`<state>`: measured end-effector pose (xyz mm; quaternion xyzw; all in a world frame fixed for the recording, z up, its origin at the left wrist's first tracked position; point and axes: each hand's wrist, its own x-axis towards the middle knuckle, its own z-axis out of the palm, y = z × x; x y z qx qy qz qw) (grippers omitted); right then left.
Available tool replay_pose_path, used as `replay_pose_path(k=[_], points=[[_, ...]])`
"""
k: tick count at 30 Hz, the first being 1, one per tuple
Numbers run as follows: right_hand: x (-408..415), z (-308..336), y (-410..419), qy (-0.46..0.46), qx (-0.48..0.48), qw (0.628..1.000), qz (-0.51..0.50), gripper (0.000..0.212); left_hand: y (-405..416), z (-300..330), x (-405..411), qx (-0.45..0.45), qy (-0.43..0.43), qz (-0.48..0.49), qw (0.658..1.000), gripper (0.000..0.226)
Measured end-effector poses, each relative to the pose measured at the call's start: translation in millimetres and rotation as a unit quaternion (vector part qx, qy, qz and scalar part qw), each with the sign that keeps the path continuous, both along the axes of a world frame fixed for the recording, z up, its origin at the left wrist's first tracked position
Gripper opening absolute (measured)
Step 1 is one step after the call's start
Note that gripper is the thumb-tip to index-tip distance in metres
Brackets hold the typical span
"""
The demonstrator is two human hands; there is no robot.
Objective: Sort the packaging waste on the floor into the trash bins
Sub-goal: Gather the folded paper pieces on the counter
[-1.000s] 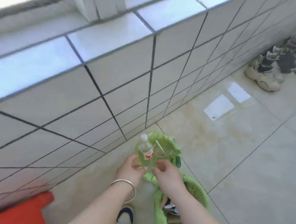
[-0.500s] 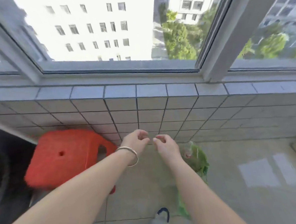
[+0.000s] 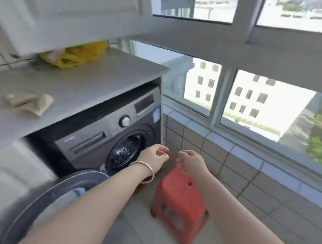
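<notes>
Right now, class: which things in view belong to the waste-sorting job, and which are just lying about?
Job:
left hand, empty
right hand, empty

Lying about:
red stool
washing machine, door open
yellow bag
beige cloth

No bins or waste in view.

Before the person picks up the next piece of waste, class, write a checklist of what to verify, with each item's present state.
1. Left hand free: ok, fingers loosely curled, holding nothing.
2. Right hand free: ok, nothing in it.
3. Trash bins in sight: not ok, none show in this view.
4. Waste on the floor in sight: not ok, no packaging visible on the tiles.
5. Path ahead: not ok, the red stool stands right under the hands and the washing machine door hangs open on the left.
6. Which bin suits the next item: cannot tell.
</notes>
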<state>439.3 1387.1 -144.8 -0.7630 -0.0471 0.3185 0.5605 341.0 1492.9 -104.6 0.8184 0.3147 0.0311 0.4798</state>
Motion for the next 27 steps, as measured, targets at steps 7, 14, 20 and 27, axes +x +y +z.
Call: replay_pose_path(k=[7,14,20,27], points=[[-56.8,46.3,172.3,-0.122,-0.024,0.971,0.206,0.019,130.2,31.2,-91.7,0.018,-0.020,0.183,0.983,0.023],[-127.7,93.5,308.0,-0.261,0.001,0.927,0.268,0.037,256.1,58.5,-172.8,0.075,-0.057,0.242,0.966,0.023],[-152.0,104.2,386.3,-0.419,-0.026,0.863,0.282,0.054,346.0,75.3,-190.1,0.155,-0.053,0.267,0.950,0.019],[-141.9,99.7,443.6,-0.467,-0.097,0.816,0.327,0.073,416.7,75.3,-165.2,0.105,-0.104,0.294,0.944,0.031]])
